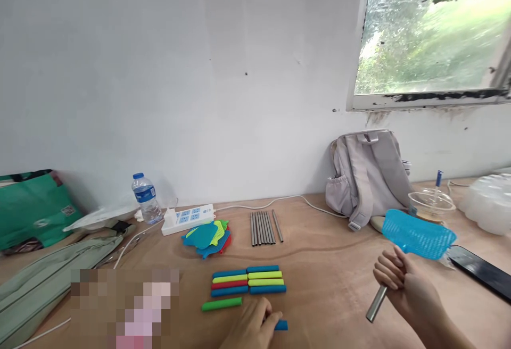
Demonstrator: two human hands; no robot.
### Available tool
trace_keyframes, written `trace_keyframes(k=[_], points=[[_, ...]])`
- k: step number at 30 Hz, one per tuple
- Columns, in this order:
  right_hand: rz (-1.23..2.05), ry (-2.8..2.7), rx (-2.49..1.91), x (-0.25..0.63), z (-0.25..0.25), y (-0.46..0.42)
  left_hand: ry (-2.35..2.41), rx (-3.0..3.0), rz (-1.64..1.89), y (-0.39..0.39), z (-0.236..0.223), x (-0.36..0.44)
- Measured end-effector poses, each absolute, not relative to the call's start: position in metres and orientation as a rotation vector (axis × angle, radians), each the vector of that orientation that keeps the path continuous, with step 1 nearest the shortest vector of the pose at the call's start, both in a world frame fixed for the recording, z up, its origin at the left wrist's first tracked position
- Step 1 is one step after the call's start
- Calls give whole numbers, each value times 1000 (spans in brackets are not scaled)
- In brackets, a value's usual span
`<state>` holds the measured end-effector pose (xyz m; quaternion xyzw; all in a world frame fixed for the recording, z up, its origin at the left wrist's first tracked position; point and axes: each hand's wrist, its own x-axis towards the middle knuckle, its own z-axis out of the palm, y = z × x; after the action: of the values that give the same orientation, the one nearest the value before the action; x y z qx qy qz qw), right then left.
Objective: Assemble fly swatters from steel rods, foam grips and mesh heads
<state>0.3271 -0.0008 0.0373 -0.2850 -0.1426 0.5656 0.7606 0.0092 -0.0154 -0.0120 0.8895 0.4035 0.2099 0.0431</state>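
Note:
My right hand (393, 272) is raised over the right of the table, fingers wrapped round a fly swatter. The swatter's blue mesh head (419, 233) points up and right; its bare metal tube (376, 304) sticks out below my fist. Low in the middle, my left hand (255, 323) is closed on a blue handle grip (281, 325), mostly hidden by the fingers. Beside that hand lies a green handle grip (222, 304). Just beyond it, several blue, yellow and red handle grips (229, 284) are lined up in two columns.
Farther back lie several metal tubes (262, 228) and a pile of coloured swatter heads (207, 236). A power strip (188, 218), water bottle (147, 199) and green bag (35, 208) are left. At right are a backpack (367, 176), plastic cup (431, 204) and phone (479, 269).

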Motion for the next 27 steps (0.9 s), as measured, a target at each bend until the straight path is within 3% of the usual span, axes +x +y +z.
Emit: trace_keyframes(k=[4, 12, 22, 27], points=[[1280, -390, -679, 312, 18, -1, 1082, 3208, 614, 5, -25, 17], [1587, -556, -948, 319, 20, -2, 1176, 3206, 584, 23, -13, 17], [1517, -1121, -1301, 291, 59, 5, 1147, 3167, 698, 20, -8, 14], [1298, -1434, -1410, 274, 59, 7, 1094, 3217, 765, 17, -12, 13]])
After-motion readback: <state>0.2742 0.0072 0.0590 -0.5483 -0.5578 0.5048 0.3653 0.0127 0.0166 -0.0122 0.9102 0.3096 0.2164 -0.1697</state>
